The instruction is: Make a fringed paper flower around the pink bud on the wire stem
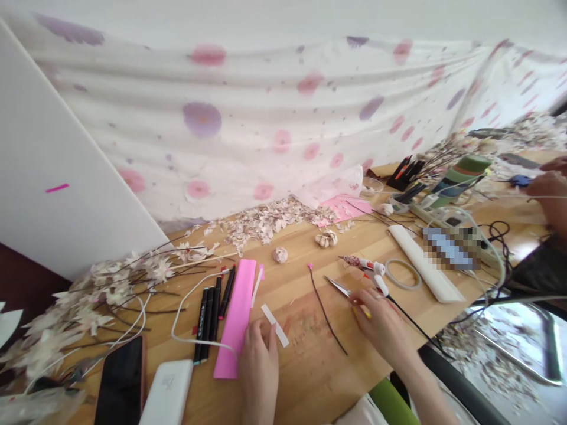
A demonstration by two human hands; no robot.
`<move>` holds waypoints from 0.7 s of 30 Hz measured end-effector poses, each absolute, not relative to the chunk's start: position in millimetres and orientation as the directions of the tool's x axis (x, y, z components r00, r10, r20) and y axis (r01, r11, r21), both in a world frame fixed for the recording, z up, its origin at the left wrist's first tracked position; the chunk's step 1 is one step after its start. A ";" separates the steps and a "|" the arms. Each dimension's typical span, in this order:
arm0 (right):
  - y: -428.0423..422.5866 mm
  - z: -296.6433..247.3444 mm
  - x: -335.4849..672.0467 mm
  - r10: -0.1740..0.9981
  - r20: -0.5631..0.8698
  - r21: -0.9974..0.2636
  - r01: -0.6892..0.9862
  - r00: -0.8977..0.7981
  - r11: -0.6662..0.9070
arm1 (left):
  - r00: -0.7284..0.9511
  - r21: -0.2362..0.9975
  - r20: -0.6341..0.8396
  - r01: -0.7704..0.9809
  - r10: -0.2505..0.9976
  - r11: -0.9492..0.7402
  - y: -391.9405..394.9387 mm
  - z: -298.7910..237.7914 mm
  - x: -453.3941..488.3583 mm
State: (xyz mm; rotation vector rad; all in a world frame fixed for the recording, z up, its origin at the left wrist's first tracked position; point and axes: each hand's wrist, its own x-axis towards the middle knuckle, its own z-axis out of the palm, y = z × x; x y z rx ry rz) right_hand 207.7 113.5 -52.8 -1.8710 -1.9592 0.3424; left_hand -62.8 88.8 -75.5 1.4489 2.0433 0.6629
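Observation:
My right hand (376,321) is closed around the yellow handle of a pair of scissors (339,287), whose blades point up and left over the table. My left hand (260,357) rests on the wood, thumb apart from the bent fingers. Its thumb tip is at the edge of a white paper strip (278,330); whether it presses on it I cannot tell. Beside that hand lies a pink crepe paper piece (239,313). Between my hands is a thin brown stem (322,310) with a pink tip. What looks like a corded glue gun (363,265) lies beyond my right hand.
Black markers (208,321), a phone (119,381) and a white power bank (167,392) lie left. Dried petals (270,219) are heaped at the back. A tape roll (403,275), a white roll (425,265) and cables are right. Another person's hands (549,189) show far right.

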 end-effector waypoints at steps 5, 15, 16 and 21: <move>79.7 -75.1 268.2 0.996 0.011 -0.388 0.918 0.087 -0.076 | -0.237 0.628 -0.217 0.709 0.947 0.321 105.4 -78.7 -66.2; 109.5 -78.7 259.0 0.979 -0.069 -0.437 0.876 0.193 -0.203 | -0.288 0.591 -0.205 0.725 0.935 0.353 118.5 -64.6 -69.3; 109.1 -75.7 258.8 0.979 -0.068 -0.467 0.862 0.190 -0.200 | -0.289 0.597 -0.210 0.718 0.934 0.357 121.2 -64.3 -69.8; 86.4 -60.7 241.6 0.986 -0.038 -0.693 0.707 0.161 -0.142 | -0.277 0.670 -0.242 0.646 0.930 0.367 131.1 -66.0 -74.3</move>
